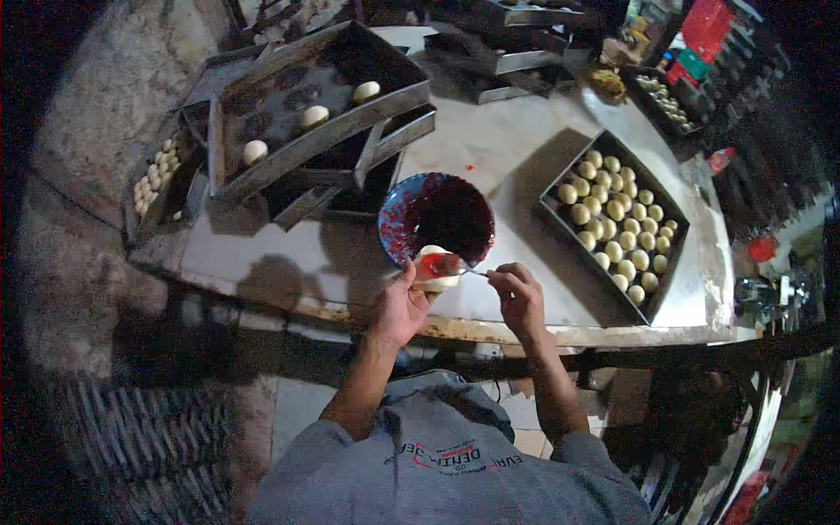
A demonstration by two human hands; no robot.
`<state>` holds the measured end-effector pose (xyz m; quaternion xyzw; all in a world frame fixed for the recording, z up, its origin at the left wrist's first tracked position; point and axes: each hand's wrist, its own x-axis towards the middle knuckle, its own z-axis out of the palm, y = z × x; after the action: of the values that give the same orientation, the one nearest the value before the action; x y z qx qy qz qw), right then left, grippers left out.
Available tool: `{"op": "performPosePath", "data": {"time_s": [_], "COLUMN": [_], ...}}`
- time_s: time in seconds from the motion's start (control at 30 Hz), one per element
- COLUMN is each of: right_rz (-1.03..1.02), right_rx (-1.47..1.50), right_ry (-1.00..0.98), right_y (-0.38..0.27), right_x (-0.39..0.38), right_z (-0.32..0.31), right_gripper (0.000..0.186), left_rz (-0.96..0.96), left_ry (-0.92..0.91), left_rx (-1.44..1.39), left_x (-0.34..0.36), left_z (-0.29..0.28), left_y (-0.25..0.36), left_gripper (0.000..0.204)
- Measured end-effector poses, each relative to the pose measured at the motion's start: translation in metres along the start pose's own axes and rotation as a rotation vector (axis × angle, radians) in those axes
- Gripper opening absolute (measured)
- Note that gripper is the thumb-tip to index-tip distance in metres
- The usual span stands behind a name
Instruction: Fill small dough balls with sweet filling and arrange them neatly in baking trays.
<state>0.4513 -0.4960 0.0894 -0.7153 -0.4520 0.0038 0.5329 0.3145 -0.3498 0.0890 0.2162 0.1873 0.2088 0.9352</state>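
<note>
My left hand point(402, 313) holds a flattened piece of pale dough point(435, 284) over the near rim of a blue bowl point(389, 213). Dark red jam-like filling point(451, 219) lies in the bowl and smears its inner wall. In my right hand point(519, 300) is a metal spoon point(473, 272), its handle pinched between thumb and fingers. The spoon's bowl rests on or just above the dough, where bright red filling point(430, 264) shows. My left fingers are partly hidden beneath the dough.
To the right, a dark metal tray point(604, 296) holds many round dough balls. A tilted tray point(289, 166) with three dough balls rests on other trays at the left. Another ball-filled tray point(157, 179) stands at far left. More trays point(525, 61) are stacked at the back.
</note>
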Motion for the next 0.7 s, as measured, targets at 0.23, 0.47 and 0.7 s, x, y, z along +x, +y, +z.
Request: {"op": "performPosePath", "data": {"time_s": [0.23,0.47,0.7], "right_rz": [0.109,0.082,0.651], "right_rx": [-0.072,-0.574,0.725], "right_ry": [0.243,0.261,-0.204], "right_y": [0.070,0.042,-0.069], "right_x": [-0.025,-0.019,-0.030], "right_z": [0.012,0.005,0.087], "right_gripper": [0.016,0.017,0.036], "left_rz": [0.050,0.089,-0.036], "left_ry": [-0.017,-0.164,-0.249], "left_rx": [-0.032,0.224,0.139], "left_x": [-0.031,-0.039,-0.044], "left_z": [-0.012,-0.034,-0.032], "left_y": [0.006,0.002,0.039], "left_gripper": [0.039,0.038,0.038]}}
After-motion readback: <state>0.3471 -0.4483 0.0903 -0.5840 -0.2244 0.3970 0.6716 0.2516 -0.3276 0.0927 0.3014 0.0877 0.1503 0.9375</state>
